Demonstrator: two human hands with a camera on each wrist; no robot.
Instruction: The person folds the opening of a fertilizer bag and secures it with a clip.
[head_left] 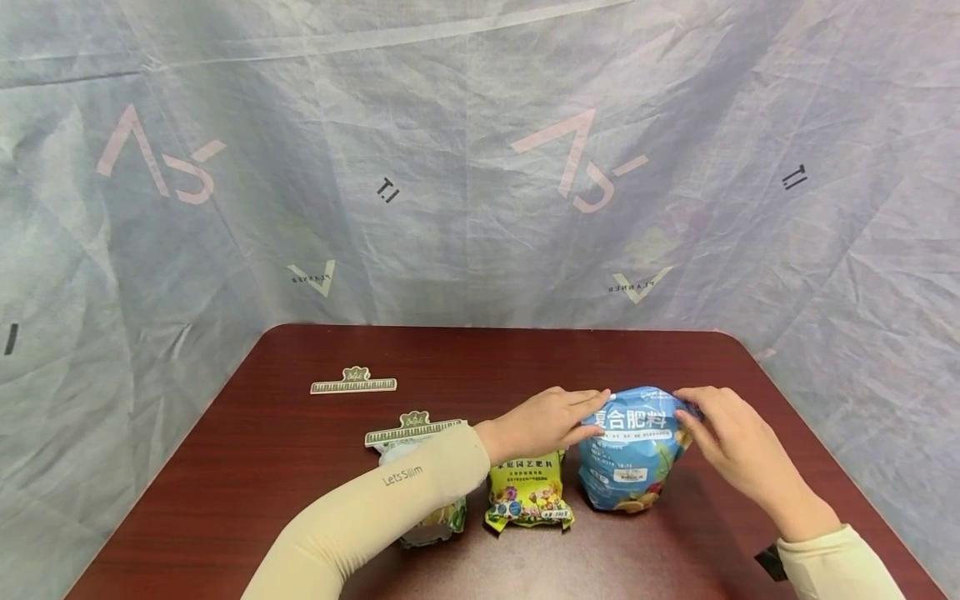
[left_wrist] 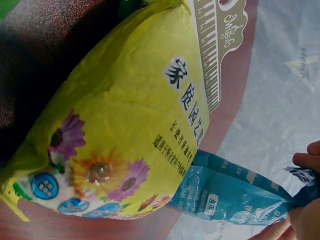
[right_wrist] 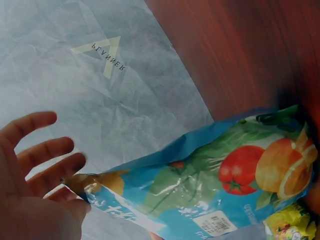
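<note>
A blue fertilizer bag [head_left: 626,462], printed with fruit and Chinese lettering, stands upright at the right of the table. My left hand [head_left: 546,422] pinches its upper left corner. At the upper right corner my right hand [head_left: 742,446] pinches the bag between thumb and fingers; in the right wrist view its other fingers [right_wrist: 50,147] are spread above the crumpled corner. Just left of the blue bag sits a yellow fertilizer bag [head_left: 527,492] with printed flowers, its top hidden under my left hand and wrist.
A pale bag [head_left: 444,527] lies partly hidden under my left forearm. A piano-pattern ruler clip [head_left: 411,428] sits at that bag's top, and another ruler clip [head_left: 354,382] lies further back on the dark red table [head_left: 247,467]. A small dark object [head_left: 770,563] shows beside my right sleeve.
</note>
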